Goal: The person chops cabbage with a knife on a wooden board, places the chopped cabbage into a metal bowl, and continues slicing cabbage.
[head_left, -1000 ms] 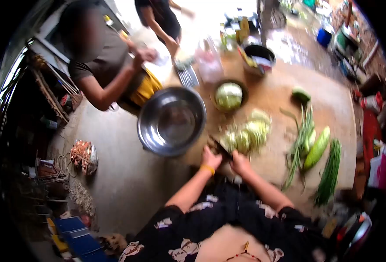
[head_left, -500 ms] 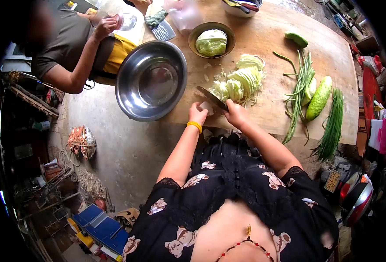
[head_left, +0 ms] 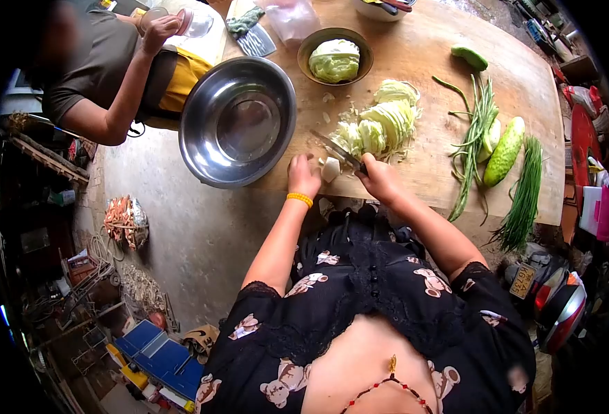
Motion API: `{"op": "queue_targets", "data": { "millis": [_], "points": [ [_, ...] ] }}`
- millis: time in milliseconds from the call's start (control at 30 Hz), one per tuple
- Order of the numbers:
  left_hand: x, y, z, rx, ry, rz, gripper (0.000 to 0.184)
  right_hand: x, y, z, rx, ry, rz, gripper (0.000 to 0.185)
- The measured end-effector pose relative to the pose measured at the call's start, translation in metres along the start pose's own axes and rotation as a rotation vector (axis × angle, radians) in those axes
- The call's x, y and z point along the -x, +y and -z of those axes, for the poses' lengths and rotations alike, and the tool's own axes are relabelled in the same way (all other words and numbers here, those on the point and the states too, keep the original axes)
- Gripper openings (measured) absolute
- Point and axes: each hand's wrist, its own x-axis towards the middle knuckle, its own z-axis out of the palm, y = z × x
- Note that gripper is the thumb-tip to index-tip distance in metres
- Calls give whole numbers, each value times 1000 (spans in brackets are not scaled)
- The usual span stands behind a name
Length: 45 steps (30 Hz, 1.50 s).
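My right hand is closed around the handle of a kitchen knife, whose blade points up and left, in front of the sliced cabbage. Just left of the handle, a white cabbage core chunk rests on the wooden board near its front edge. Beside that chunk is my left hand, wearing a yellow bracelet, its fingers loosely bent and apart from the chunk. Thin shreds lie around the slices. Behind them, a bowl holds an uncut cabbage piece.
A large steel basin stands at the left edge of the wooden board. Green beans, cucumbers and chives lie to the right. Across on the left, another person holds a clear container.
The white core chunk was in my left hand's fingers; now it lies on the board. My left hand has shifted slightly left. The knife has moved a little right with my right hand.
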Motion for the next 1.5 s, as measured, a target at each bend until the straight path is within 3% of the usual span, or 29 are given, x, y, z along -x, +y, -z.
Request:
{"op": "queue_targets", "data": {
  "millis": [100, 200, 333, 433, 600, 667, 700, 800, 933, 1000, 1067, 1167, 1233, 1500],
  "points": [
    [10, 17, 9, -188, -33, -355, 29, 3, -3, 3, 64, -51, 36, 25],
    [16, 32, -2, -184, -76, -311, 30, 1, -12, 8, 149, -109, 66, 23],
    [14, 25, -13, -213, -9, -397, 14, -3, -14, 8, 209, -170, 47, 18],
    [17, 28, -8, -371, -96, -277, 9, 2, 1, -9, 196, -144, 47, 18],
    [13, 28, -13, -290, -53, -312, 14, -6, 6, -5, 176, -145, 47, 20],
    [18, 20, -20, -180, 56, -341, 14, -2, -14, 8, 180, -161, 62, 17],
    [14, 18, -19, -89, -22, -338, 14, 2, -19, 10, 185, -175, 64, 14],
    [21, 20, -15, -312, -47, -308, 14, 8, -2, -7, 203, -178, 3, 17],
    [20, 22, -15, -314, -17, -325, 14, 3, -6, -1, 178, -211, -37, 23],
    [14, 21, -14, -168, -83, -350, 17, 7, -23, 5, 192, -209, -52, 23],
    [22, 21, -15, -341, -97, -227, 19, 18, -23, 0, 200, -208, -76, 23],
    [21, 23, -15, -305, -3, -334, 18, 13, 3, -20, 201, -169, -72, 25],
    [20, 27, -11, -328, -96, -230, 19, 14, -5, -13, 201, -161, -76, 24],
    [19, 19, -16, -286, -50, -266, 19, 20, -14, -9, 96, -158, -82, 21]
  ]
}}
